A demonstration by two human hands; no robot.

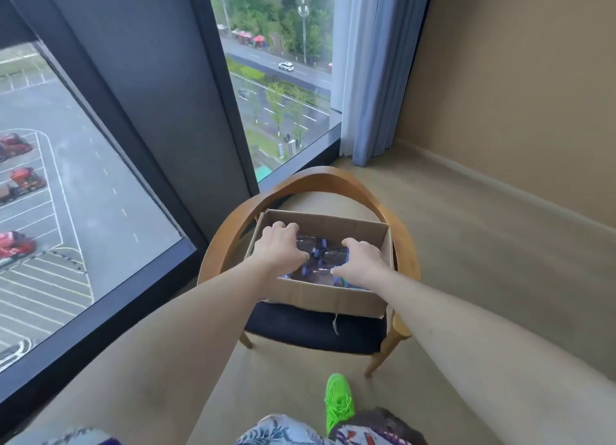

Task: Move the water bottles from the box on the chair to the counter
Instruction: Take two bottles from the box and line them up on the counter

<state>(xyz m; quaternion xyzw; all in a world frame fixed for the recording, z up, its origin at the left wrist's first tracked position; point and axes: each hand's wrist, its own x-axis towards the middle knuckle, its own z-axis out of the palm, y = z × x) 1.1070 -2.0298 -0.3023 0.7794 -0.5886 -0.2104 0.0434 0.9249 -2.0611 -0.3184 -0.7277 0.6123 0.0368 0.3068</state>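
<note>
An open cardboard box (328,299) sits on the dark seat of a wooden chair (313,178) by the window. Inside lie several clear water bottles (325,256) with blue caps and labels, packed side by side. Both my hands reach into the box. My left hand (278,244) curls its fingers over a bottle at the box's left side. My right hand (361,261) wraps around a bottle at the right side, thumb toward the middle. The bottles under my palms are mostly hidden. The counter is out of view.
A floor-to-ceiling window (100,194) with a dark frame runs along the left. A blue curtain (373,71) hangs in the corner beside a beige wall (516,94). Beige carpet surrounds the chair. My foot in a green shoe (338,401) stands just before the chair.
</note>
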